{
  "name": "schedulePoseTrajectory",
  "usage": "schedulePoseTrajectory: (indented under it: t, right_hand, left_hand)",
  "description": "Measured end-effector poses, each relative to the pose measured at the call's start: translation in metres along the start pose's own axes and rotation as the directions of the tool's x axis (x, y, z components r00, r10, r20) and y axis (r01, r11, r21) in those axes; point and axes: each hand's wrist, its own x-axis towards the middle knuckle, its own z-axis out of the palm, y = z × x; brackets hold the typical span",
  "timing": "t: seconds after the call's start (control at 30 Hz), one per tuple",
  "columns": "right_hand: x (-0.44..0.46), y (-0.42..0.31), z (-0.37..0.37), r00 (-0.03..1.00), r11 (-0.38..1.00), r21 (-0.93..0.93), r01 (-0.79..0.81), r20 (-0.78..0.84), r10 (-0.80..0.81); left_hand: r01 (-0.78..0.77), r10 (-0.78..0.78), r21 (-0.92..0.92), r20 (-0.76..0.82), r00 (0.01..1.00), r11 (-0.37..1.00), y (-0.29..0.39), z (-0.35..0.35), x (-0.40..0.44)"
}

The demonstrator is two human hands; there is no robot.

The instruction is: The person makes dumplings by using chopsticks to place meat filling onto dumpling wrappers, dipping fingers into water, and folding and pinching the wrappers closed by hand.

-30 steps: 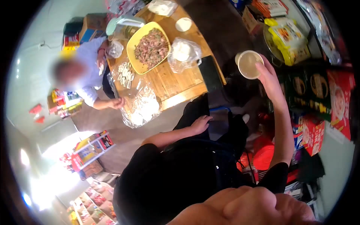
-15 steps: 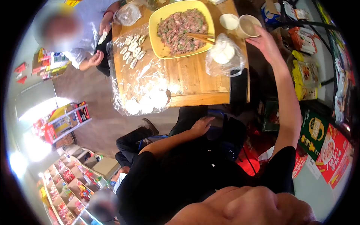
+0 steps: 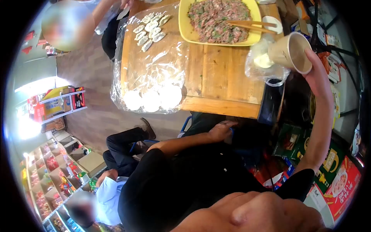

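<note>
Right hand (image 3: pixel 317 73) pinches a paper cup (image 3: pixel 290 51) at its rim, thumb and fingers on the wall. Cup is tipped well over, mouth off to the right, by the table's (image 3: pixel 224 77) right edge; contents can't be told. Its base overlaps a clear plastic bag (image 3: pixel 276 74) with a white lump (image 3: pixel 263 60); touching or above, can't tell. Left hand (image 3: pixel 222 130) is low by the lap, nothing seen in it; spread or closed, can't tell.

Near the cup: yellow bowl (image 3: pixel 184 27) of meat filling (image 3: pixel 216 19), wooden chopsticks (image 3: pixel 251 24) poking past its rim. Dumplings (image 3: pixel 150 28) on plastic film (image 3: pixel 154 65), further left.

Risks, as judged: any liquid in the cup could spill onto bag or floor, given the tilt. One-handed rim hold could slip or buckle thin paper. Cup could snag loose bag plastic and drag the lump. Bumping the overhanging chopstick ends could flip them, flicking filling. Set on crumpled bag, cup would likely topple.
</note>
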Motion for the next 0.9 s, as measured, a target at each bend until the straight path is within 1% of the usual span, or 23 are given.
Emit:
schedulePoseTrajectory:
  t: [0.03, 0.07, 0.1, 0.13, 0.2, 0.23, 0.27, 0.3, 0.33, 0.4, 0.43, 0.47, 0.53, 0.57, 0.63, 0.67, 0.73, 0.77, 0.8, 0.87, 0.9]
  right_hand:
    - [-0.009, 0.007, 0.008, 0.998, 0.999, -0.004, -0.035, -0.047, 0.035]
    - [-0.017, 0.016, 0.017, 0.993, 0.998, -0.003, -0.07, -0.094, 0.069]
    - [-0.026, 0.022, 0.027, 0.994, 0.996, -0.004, -0.087, -0.067, 0.087]
    - [-0.036, 0.029, 0.041, 0.994, 0.997, -0.013, -0.078, -0.071, 0.077]
    - [-0.058, 0.035, 0.074, 0.974, 0.986, 0.114, -0.126, 0.205, 0.101]
    - [-0.064, 0.045, 0.086, 0.973, 0.979, 0.129, -0.161, 0.188, 0.135]
    - [-0.071, 0.052, 0.101, 0.976, 0.98, 0.11, -0.168, 0.155, 0.15]
    - [-0.079, 0.056, 0.118, 0.973, 0.982, 0.106, -0.156, 0.186, 0.134]
    - [-0.086, 0.06, 0.133, 0.969, 0.985, 0.1, -0.138, 0.218, 0.113]
    - [-0.084, 0.078, 0.146, 0.966, 0.965, 0.185, -0.184, 0.216, 0.143]
    - [-0.087, 0.08, 0.159, 0.975, 0.955, 0.247, -0.164, 0.185, 0.119]
    - [-0.08, 0.088, 0.156, 0.97, 0.958, 0.226, -0.177, 0.207, 0.13]
    - [-0.069, 0.1, 0.153, 0.973, 0.969, 0.181, -0.167, 0.188, 0.132]
    - [-0.065, 0.103, 0.155, 0.975, 0.974, 0.168, -0.152, 0.187, 0.12]
    - [-0.058, 0.107, 0.159, 0.988, 0.979, 0.148, -0.14, 0.083, 0.129]
    - [-0.052, 0.112, 0.156, 0.991, 0.983, 0.138, -0.119, 0.082, 0.108]
    - [-0.036, 0.123, 0.148, 0.99, 0.975, 0.172, -0.142, 0.028, 0.14]
    - [-0.031, 0.125, 0.147, 0.989, 0.972, 0.18, -0.148, -0.001, 0.15]
    - [-0.026, 0.126, 0.148, 0.991, 0.975, 0.178, -0.133, -0.006, 0.136]
    - [-0.022, 0.125, 0.151, 0.986, 0.973, 0.196, -0.12, -0.092, 0.141]
    - [-0.025, 0.12, 0.161, 0.978, 0.979, 0.178, -0.097, -0.165, 0.127]
  left_hand:
    - [-0.004, 0.004, 0.001, -0.014, 1.0, 1.0, -0.005, 0.004, 0.0]
    - [-0.008, 0.008, -0.016, 0.011, 1.0, 1.0, -0.011, 0.007, -0.001]
    - [-0.015, 0.016, -0.035, 0.04, 0.999, 0.999, -0.013, 0.008, -0.003]
    - [-0.028, 0.029, -0.033, 0.037, 0.999, 0.999, -0.017, 0.009, -0.007]
    - [-0.122, 0.124, -0.043, 0.047, 0.991, 0.992, -0.021, 0.012, -0.015]
    - [-0.154, 0.156, -0.044, 0.051, 0.986, 0.987, -0.024, 0.015, -0.021]
    - [-0.156, 0.162, -0.106, 0.059, 0.985, 0.982, -0.024, 0.016, -0.028]
    - [-0.157, 0.17, -0.167, 0.069, 0.983, 0.973, -0.023, 0.016, -0.034]
    - [-0.194, 0.208, -0.164, 0.074, 0.975, 0.967, -0.023, 0.015, -0.043]
    - [-0.346, 0.353, -0.103, 0.05, 0.934, 0.932, -0.021, 0.013, -0.065]
    - [-0.351, 0.356, -0.067, 0.074, 0.932, 0.934, -0.013, 0.003, -0.079]
    - [-0.38, 0.383, -0.058, 0.075, 0.921, 0.923, -0.011, -0.005, -0.092]
    - [-0.432, 0.432, -0.023, -0.02, 0.902, 0.901, -0.012, -0.02, -0.12]
    - [-0.422, 0.421, -0.006, -0.051, 0.905, 0.906, -0.015, -0.028, -0.134]
    - [-0.381, 0.382, 0.026, -0.087, 0.92, 0.924, -0.028, -0.04, -0.159]
    - [-0.376, 0.377, 0.039, -0.119, 0.918, 0.926, -0.035, -0.046, -0.171]
    - [-0.363, 0.36, 0.023, -0.201, 0.911, 0.932, -0.046, -0.055, -0.191]
    - [-0.337, 0.323, -0.009, -0.256, 0.911, 0.942, -0.05, -0.057, -0.2]
    - [-0.349, 0.337, 0.0, -0.255, 0.906, 0.937, -0.055, -0.059, -0.208]
    - [-0.238, 0.203, -0.076, -0.31, 0.929, 0.968, -0.063, -0.064, -0.219]
    - [-0.235, 0.187, -0.101, -0.348, 0.919, 0.967, -0.068, -0.064, -0.223]
